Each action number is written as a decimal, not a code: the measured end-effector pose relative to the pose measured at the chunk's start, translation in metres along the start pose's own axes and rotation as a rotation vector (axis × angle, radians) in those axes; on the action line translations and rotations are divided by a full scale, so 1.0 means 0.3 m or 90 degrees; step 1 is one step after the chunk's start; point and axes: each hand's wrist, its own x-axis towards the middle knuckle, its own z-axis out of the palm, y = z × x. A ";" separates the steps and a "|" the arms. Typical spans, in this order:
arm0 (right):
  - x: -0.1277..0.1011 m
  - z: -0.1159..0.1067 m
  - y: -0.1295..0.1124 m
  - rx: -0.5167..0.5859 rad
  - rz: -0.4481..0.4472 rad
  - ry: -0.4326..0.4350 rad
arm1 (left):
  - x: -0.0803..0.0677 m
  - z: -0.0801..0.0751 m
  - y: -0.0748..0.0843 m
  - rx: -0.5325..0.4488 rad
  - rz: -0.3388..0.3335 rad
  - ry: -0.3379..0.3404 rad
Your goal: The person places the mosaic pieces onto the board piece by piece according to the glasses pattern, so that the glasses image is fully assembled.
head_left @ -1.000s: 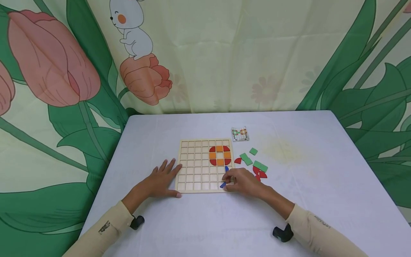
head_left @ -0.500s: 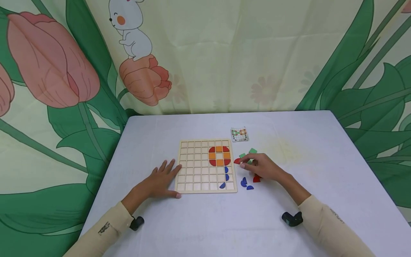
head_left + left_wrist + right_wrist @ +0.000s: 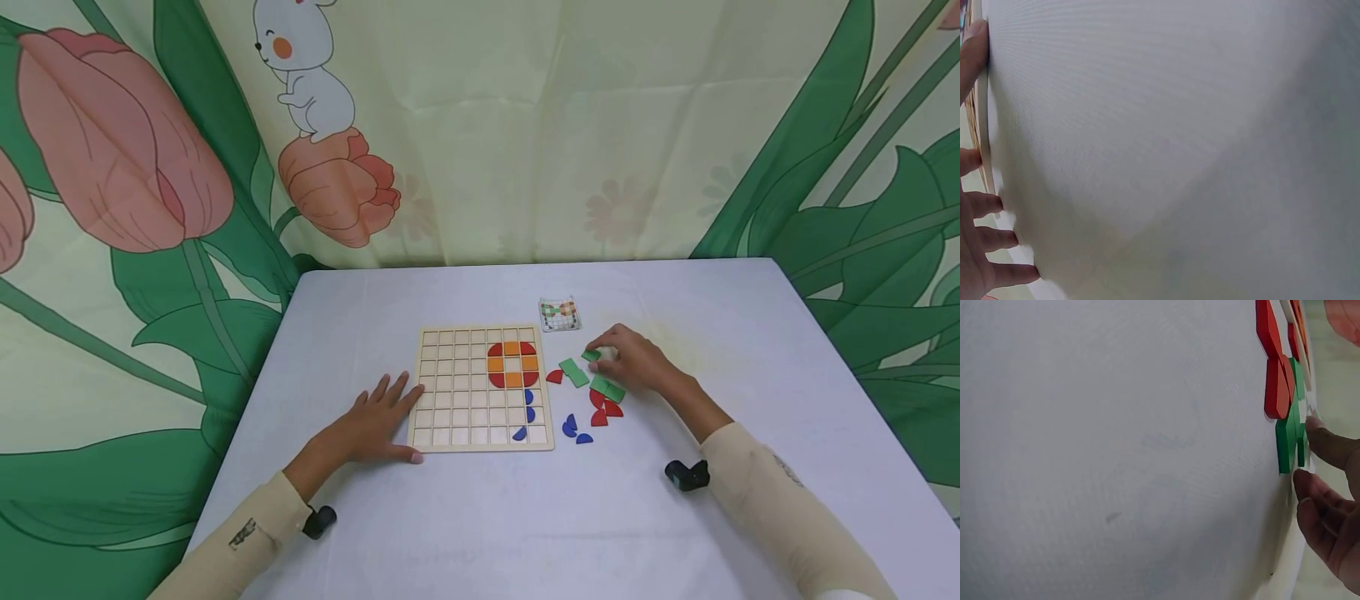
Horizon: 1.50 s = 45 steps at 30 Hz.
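Note:
My left hand (image 3: 378, 419) lies spread at the left edge of a wooden grid board (image 3: 453, 398), thumb and fingertips on its frame. My right hand (image 3: 632, 360) pinches a small green square tile (image 3: 591, 355) right of the board; the right wrist view shows the tile (image 3: 1302, 445) between thumb and finger. In the board's upper right, red quarter-round pieces (image 3: 496, 380) and orange squares (image 3: 530, 362) form a ring. Below it sit three blue half-round pieces (image 3: 530, 414), the lowest one tilted.
Beside the board lie other green tiles (image 3: 574, 372), several red quarter-round pieces (image 3: 598, 418) and loose blue pieces (image 3: 584, 438). A small pattern card (image 3: 559, 314) is behind them, near the board's upper right corner. A printed curtain (image 3: 510, 150) hangs behind the white table (image 3: 480, 525).
My right hand has left the blue piece at the board's lower right and moved right and away from me to the green square tile. My left hand stays put.

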 end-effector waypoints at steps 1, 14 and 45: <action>0.004 0.000 -0.001 -0.005 0.001 0.003 | 0.000 0.000 0.000 0.001 0.000 0.000; 0.034 0.008 0.000 -0.014 0.015 0.003 | 0.001 0.005 -0.003 0.001 0.006 0.004; 0.016 -0.029 -0.087 0.165 -0.011 -0.027 | 0.006 0.009 -0.014 -0.002 0.006 -0.007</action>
